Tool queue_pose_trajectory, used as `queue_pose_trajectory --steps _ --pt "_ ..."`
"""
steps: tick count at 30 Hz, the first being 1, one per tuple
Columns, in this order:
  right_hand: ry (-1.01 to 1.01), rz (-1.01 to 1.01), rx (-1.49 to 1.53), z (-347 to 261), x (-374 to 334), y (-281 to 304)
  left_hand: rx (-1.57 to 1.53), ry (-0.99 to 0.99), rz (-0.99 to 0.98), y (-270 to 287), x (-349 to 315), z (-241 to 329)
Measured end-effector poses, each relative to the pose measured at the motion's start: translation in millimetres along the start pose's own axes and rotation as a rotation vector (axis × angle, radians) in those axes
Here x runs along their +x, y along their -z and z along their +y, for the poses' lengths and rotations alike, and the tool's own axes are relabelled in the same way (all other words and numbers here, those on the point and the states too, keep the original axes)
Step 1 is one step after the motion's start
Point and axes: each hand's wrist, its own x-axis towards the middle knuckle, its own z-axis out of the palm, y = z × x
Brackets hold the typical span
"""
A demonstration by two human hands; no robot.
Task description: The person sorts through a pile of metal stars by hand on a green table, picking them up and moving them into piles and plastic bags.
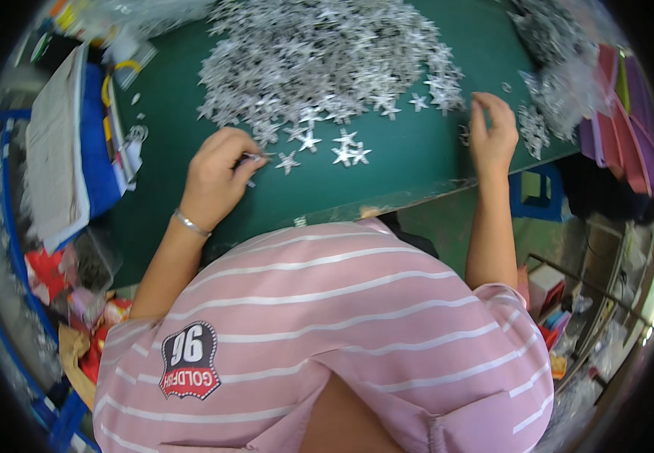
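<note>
My left hand (pixel 217 177), a silver bracelet on its wrist, is closed in a pinch at the near edge of a big pile of silver stars (pixel 319 60). A small shiny metal piece, seemingly a silver star (pixel 263 155), pokes out from its fingertips, mostly hidden by them. Several loose stars lie just right of it, among them a single star (pixel 288 162). My right hand (pixel 495 136) is over the table's right side, fingers bent and drawn together; what they hold, if anything, is hidden. Beside it a small silver bit (pixel 464 135) shows.
The green table (pixel 410 162) has a worn near edge. Right of my right hand sit a small heap of silver pieces (pixel 532 130) and clear plastic bags (pixel 569 94). Papers with a blue folder (pixel 100 143) stand at the left. A blue stool (pixel 536 192) is below the table's right side.
</note>
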Motion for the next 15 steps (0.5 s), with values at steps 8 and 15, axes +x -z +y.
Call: queue_pose_trajectory --steps 8,15 --pt "0.353 -0.468 0.643 -126.2 -52.9 -29.8 -0.068 0.126 0.014 -5.4 -22.4 24.4" --pt "0.208 -0.366 0.417 -133.7 -39.1 -37.5 -0.067 -0.146 0.114 -9.5 -18.9 29.9"
